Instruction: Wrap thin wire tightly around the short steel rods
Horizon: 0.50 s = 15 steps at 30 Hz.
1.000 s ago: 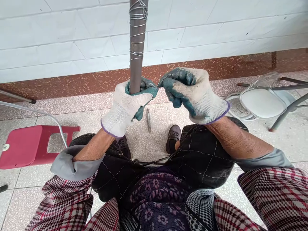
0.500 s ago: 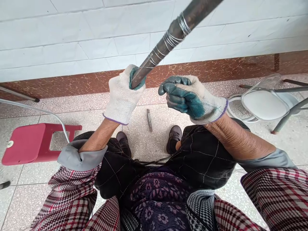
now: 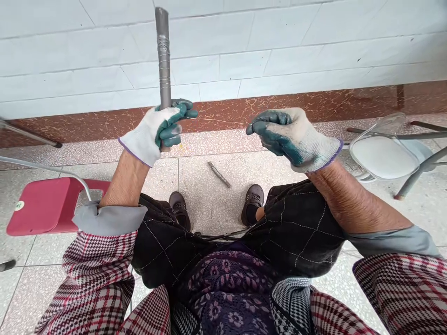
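Note:
My left hand (image 3: 159, 125), in a white glove with green coated palm and fingers, is closed around the lower part of a grey pole (image 3: 164, 74). The pole stands nearly upright, and several turns of thin wire (image 3: 163, 44) circle it. A strand of wire (image 3: 223, 121) stretches from beside my left fingers across to my right hand (image 3: 289, 135), gloved alike, whose fingers are pinched on it. Below, between the shoes, appears a short, narrow wire-wrapped piece (image 3: 219, 174); whether it lies on the floor or hangs I cannot tell.
A red plastic stool (image 3: 44, 204) is at the left, with a pale curved tube (image 3: 52, 163) over it. A chair with a pale seat (image 3: 384, 153) stands at the right. In front rises a white tiled wall (image 3: 226, 70) with a reddish-brown base strip (image 3: 314, 104).
The pole has swung from a slant toward the upper right to nearly upright. My left hand moved left, my right slightly right. The small wire-wrapped piece has turned.

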Available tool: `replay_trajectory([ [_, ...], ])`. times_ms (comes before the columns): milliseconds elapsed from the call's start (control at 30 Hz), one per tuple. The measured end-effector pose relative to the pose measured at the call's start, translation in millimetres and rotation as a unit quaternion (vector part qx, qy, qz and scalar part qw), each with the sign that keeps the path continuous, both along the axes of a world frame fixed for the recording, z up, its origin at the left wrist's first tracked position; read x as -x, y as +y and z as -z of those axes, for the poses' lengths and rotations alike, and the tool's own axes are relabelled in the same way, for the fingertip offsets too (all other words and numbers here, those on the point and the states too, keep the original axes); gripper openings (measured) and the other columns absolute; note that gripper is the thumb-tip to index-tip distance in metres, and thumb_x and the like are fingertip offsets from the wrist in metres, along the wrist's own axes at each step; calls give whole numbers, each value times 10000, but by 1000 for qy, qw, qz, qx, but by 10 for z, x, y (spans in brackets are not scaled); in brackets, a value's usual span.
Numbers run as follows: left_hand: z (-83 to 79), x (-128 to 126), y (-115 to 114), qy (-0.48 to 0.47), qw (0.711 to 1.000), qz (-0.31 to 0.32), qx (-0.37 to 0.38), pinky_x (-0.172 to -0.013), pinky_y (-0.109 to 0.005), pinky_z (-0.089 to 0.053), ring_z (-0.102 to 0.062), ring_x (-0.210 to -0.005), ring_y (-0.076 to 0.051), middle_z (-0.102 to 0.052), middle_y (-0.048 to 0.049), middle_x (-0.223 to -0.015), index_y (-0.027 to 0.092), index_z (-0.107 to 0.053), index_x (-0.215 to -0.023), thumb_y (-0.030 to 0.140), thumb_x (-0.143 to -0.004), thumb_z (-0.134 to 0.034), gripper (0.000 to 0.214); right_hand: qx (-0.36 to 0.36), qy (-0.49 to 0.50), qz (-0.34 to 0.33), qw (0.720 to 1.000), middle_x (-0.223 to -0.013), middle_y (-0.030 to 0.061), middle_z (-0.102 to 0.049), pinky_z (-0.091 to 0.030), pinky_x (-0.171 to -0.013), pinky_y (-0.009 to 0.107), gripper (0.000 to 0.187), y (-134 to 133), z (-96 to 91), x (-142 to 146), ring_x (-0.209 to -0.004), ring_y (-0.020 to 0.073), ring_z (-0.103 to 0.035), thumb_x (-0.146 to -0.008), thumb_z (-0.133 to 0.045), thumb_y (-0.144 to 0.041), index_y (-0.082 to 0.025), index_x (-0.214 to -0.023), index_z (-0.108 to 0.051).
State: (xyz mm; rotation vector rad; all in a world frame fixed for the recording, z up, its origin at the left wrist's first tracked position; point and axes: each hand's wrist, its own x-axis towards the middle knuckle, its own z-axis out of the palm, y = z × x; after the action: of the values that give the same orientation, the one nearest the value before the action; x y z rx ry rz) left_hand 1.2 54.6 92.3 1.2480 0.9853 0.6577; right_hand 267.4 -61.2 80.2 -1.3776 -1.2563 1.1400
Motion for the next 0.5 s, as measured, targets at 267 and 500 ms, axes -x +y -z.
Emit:
replay_trajectory([
  [267,85,126,129,279,952,17,-125,-437,-260,-307,-270,-440,-52,-778,-106,-1081,227,-599,-1482,280,-935,-568,550,-5,-57,-29,998,-523,-33,-451,-151,-391,287,142,-96,46,-57,-438,97,-289,-872,-764,-361,-223,-851,-794],
  [500,501,-140,147,618,722,141,-276,-842,-439,-551,-720,-930,-323,-754,-225,-1008,77,-766,-1227,201,-969,-590,337,-74,-178,-179,965,-848,47,-764,-510,-638,316,240,6,90,-13,-726,176,-649,-867,-676,-371,-178,-910,-813],
])
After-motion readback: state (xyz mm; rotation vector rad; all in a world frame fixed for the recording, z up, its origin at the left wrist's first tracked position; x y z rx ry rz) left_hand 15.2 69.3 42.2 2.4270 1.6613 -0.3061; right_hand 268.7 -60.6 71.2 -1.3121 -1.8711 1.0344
